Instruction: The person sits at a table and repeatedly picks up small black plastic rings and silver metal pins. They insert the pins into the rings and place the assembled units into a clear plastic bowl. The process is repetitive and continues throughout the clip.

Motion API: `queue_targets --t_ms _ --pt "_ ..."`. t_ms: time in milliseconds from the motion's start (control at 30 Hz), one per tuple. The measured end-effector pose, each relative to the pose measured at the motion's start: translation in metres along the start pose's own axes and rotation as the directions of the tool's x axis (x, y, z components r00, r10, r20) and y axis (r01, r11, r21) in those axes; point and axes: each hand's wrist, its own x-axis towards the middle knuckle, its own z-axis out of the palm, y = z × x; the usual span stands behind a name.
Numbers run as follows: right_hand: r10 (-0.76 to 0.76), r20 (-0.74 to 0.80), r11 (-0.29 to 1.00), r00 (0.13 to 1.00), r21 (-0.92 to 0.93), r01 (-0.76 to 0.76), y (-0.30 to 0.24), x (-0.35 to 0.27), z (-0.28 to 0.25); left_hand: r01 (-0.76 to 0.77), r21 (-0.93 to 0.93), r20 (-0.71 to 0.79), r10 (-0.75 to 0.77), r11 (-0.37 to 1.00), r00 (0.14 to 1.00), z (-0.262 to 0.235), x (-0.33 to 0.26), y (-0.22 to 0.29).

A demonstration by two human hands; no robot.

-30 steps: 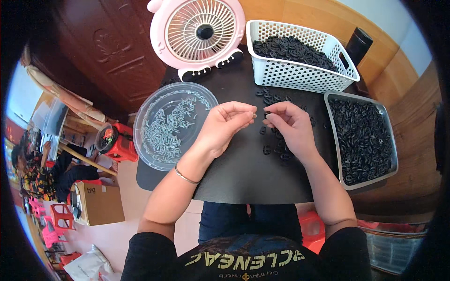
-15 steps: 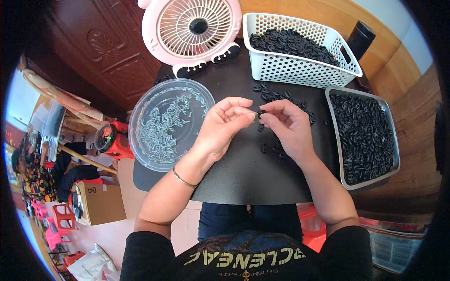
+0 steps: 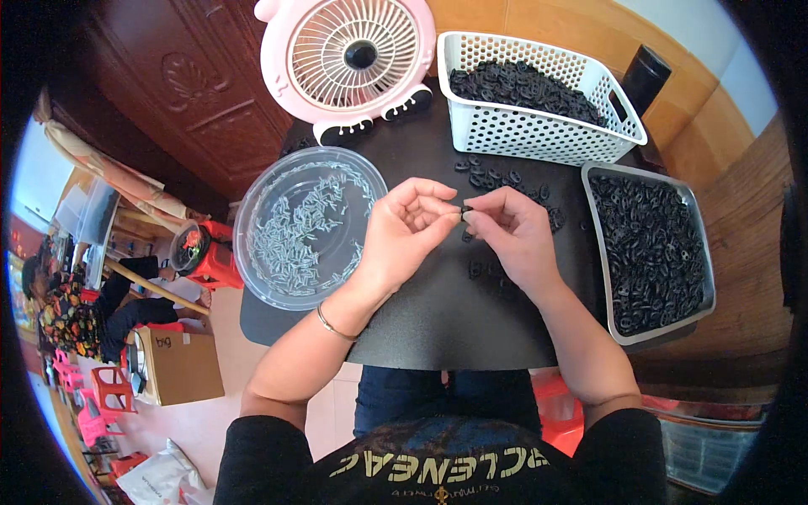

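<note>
Over the middle of the dark table my two hands meet, fingertip to fingertip. My right hand (image 3: 515, 240) pinches a small black plastic part (image 3: 466, 210) between thumb and forefinger. The thumb and forefinger of my left hand (image 3: 406, 231) are pressed together against that part's left side; whatever they hold is too small and covered to make out. Beside my left wrist stands a clear round tub (image 3: 239, 240) with many small silvery screw-like pins (image 3: 286, 244). Loose black oval parts (image 3: 497, 178) lie beyond and under my right hand.
A white perforated basket (image 3: 539, 139) of black parts stands at the far right, and a metal tray (image 3: 601, 252) heaped with them at the right edge. A pink fan (image 3: 353, 105) stands behind the tub. A black cylinder (image 3: 646, 76) is behind the basket. Another person (image 3: 76, 324) sits far left.
My fingertips have drawn closer together around the small black part, which is now more covered by them. The whole view has shifted slightly.
</note>
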Motion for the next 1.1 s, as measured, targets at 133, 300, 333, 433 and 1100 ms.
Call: queue_targets --t_ms 133,300,333,433,1100 --pt "-0.016 -0.019 0.999 1.0 0.035 0.016 -0.002 0.001 0.0 0.018 -0.066 -0.004 -0.019 0.998 1.0 0.003 0.002 0.005" --pt "-0.038 -0.024 0.999 0.999 0.027 0.039 -0.001 0.002 -0.002 0.093 -0.055 0.035 -0.091 0.994 0.995 -0.004 0.006 -0.001" --pt "-0.04 -0.024 0.999 0.999 0.013 0.04 -0.001 0.002 -0.002 0.117 -0.049 0.038 -0.115 0.992 0.993 -0.005 0.006 -0.001" --pt "-0.037 -0.027 0.999 0.999 0.012 0.037 0.001 0.002 -0.001 0.157 -0.022 0.052 -0.156 0.987 0.986 -0.005 0.006 -0.001" --pt "0.04 0.019 0.99 0.999 0.137 -0.042 0.002 0.003 0.0 -0.018 0.142 0.015 0.017 0.99 1.0 0.002 0.005 -0.002"
